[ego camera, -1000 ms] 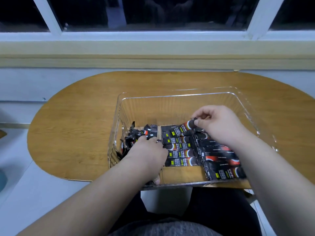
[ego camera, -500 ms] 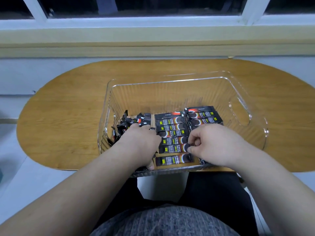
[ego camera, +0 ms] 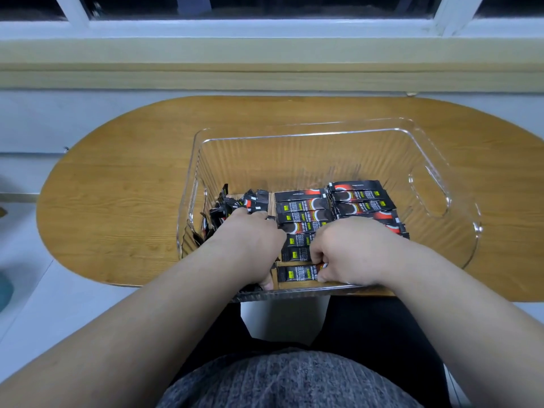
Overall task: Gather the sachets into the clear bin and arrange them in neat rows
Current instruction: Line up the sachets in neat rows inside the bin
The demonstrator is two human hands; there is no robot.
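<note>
- Oval wooden table: carries the clear ribbed plastic bin, which sits at the table's near edge, right of centre.
- Black stick sachets: all those seen lie inside the bin, in two flat rows at centre and right, with a loose heap by the left wall.
- Left hand: rests on the heap. Its fingers are mostly hidden, so grip cannot be told.
- Right hand: fingers are curled, pinching the end of the nearest sachet by the near wall.
- Judgement: the arranging step is in hand. Next, square this sachet to the centre row.

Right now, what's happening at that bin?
A person is sorting sachets inside the clear bin on the wooden table. A middle row and a right row lie flat. The right hand pinches the end of the nearest sachet in the middle row; the left hand rests on the loose pile at left.
</note>
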